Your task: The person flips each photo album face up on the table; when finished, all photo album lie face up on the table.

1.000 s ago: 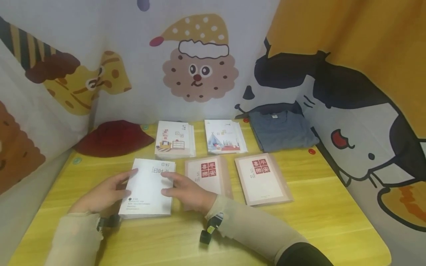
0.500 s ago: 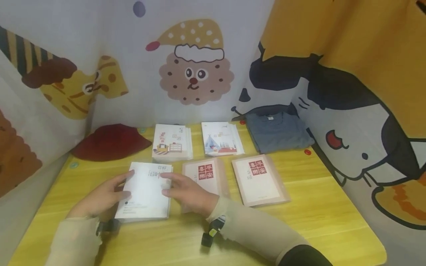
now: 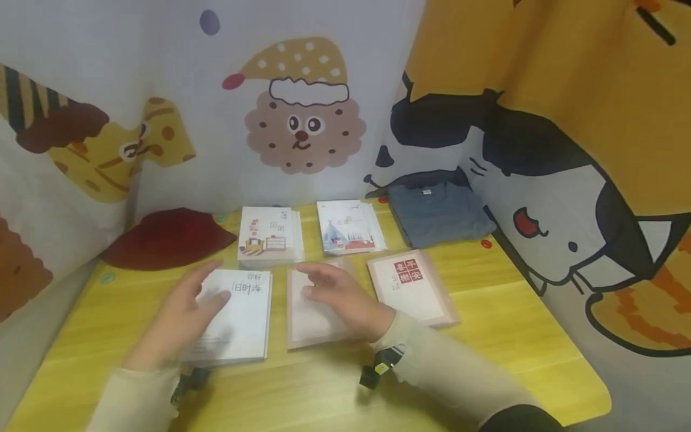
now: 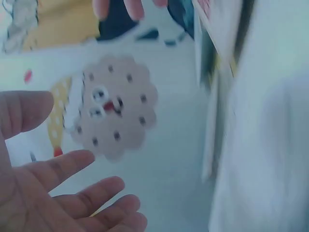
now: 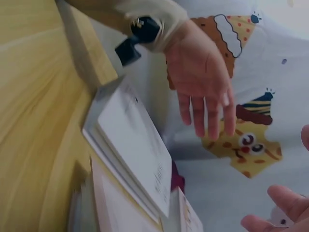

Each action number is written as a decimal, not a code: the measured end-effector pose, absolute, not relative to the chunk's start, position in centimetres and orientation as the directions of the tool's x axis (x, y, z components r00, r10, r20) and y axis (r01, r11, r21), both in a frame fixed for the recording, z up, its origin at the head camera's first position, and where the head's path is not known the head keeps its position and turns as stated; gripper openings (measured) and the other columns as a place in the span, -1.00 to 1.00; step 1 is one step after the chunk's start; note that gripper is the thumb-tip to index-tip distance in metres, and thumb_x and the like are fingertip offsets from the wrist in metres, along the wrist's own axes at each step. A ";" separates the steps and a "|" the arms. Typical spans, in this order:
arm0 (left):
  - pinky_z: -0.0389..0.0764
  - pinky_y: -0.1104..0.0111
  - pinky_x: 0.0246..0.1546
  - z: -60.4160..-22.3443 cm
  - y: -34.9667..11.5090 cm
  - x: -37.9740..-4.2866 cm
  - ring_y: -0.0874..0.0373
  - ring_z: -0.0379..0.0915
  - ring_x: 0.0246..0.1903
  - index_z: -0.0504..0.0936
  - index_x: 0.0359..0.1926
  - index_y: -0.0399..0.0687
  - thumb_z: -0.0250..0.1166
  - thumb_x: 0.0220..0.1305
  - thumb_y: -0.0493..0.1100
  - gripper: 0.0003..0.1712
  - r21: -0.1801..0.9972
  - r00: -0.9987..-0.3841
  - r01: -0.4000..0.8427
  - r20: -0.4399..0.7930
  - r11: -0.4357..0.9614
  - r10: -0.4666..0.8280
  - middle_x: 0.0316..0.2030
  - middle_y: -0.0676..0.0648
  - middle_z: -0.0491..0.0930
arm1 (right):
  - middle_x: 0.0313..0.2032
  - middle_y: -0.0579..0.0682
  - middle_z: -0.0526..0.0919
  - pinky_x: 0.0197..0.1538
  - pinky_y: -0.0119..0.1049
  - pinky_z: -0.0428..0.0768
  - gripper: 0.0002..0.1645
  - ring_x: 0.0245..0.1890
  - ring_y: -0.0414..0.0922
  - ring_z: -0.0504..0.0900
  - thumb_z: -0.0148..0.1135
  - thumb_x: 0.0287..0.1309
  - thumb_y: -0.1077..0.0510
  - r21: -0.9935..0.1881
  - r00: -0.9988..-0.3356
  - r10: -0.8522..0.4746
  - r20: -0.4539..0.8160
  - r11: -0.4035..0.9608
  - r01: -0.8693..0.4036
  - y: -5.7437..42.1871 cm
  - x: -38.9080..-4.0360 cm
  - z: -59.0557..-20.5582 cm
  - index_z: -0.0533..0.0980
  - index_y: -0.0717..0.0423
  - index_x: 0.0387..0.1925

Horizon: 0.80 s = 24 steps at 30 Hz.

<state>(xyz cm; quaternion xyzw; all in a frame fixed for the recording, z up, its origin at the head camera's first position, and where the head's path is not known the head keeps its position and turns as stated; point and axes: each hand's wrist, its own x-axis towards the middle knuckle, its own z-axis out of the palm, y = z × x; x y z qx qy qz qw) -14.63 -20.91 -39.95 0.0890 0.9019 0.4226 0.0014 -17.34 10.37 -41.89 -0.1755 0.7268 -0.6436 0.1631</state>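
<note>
A white book [image 3: 248, 327] with dark print lies flat at the front left of the yellow table; in the right wrist view its stack [image 5: 133, 135] shows more than one layer. My left hand [image 3: 180, 315] hovers over its left part, fingers spread and holding nothing. In the right wrist view the left hand [image 5: 203, 72] is raised clear of the stack. My right hand [image 3: 345, 297] is held over a pink-bordered book [image 3: 313, 321], thumb and fingers apart, nothing between them. A second pink-bordered book [image 3: 412, 294] with red square characters lies to the right.
Behind stand two stacks of illustrated white books, the left stack [image 3: 270, 234] and the right stack [image 3: 345, 225]. A dark red hat [image 3: 170, 240] lies at the back left, and a folded grey-blue shirt [image 3: 439, 216] at the back right. A printed curtain [image 3: 189, 156] hangs behind the table.
Both hands have let go of the white book's sides. The left hand has lifted over it; the right hand has moved right, over the pink-bordered book. The head view has shifted slightly.
</note>
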 end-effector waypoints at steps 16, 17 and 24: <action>0.31 -0.29 0.45 -41.1 -11.1 -15.1 -0.36 0.21 0.50 0.26 0.60 -0.15 0.29 0.50 -0.08 -0.23 0.796 -0.912 0.286 0.055 0.533 0.407 0.57 -0.30 0.24 | 0.51 0.05 0.42 0.59 0.17 0.24 -0.33 0.53 0.12 0.34 0.25 0.47 0.09 -0.970 -0.958 -0.283 -0.047 0.242 -0.024 16.3 -17.5 -42.4 0.37 0.09 0.52; 0.29 -0.30 0.47 -41.4 -10.6 -15.2 -0.36 0.20 0.51 0.25 0.61 -0.12 0.30 0.49 -0.07 -0.22 0.809 -0.910 0.266 0.031 0.524 0.413 0.58 -0.29 0.23 | 0.51 0.04 0.42 0.58 0.16 0.25 -0.32 0.52 0.11 0.35 0.24 0.47 0.08 -0.968 -0.959 -0.275 -0.063 0.250 -0.008 16.6 -17.4 -42.5 0.37 0.07 0.53; 0.11 -0.28 0.55 -42.9 -8.0 -15.7 -0.31 0.11 0.57 0.17 0.66 -0.02 0.27 0.52 0.02 -0.17 0.845 -0.894 0.138 -0.119 0.517 0.432 0.60 -0.27 0.19 | 0.55 0.19 0.33 0.48 0.15 0.42 -0.28 0.41 0.20 0.46 0.17 0.47 0.11 -0.966 -0.955 -0.259 -0.144 0.245 0.079 17.5 -17.3 -43.2 0.30 0.09 0.57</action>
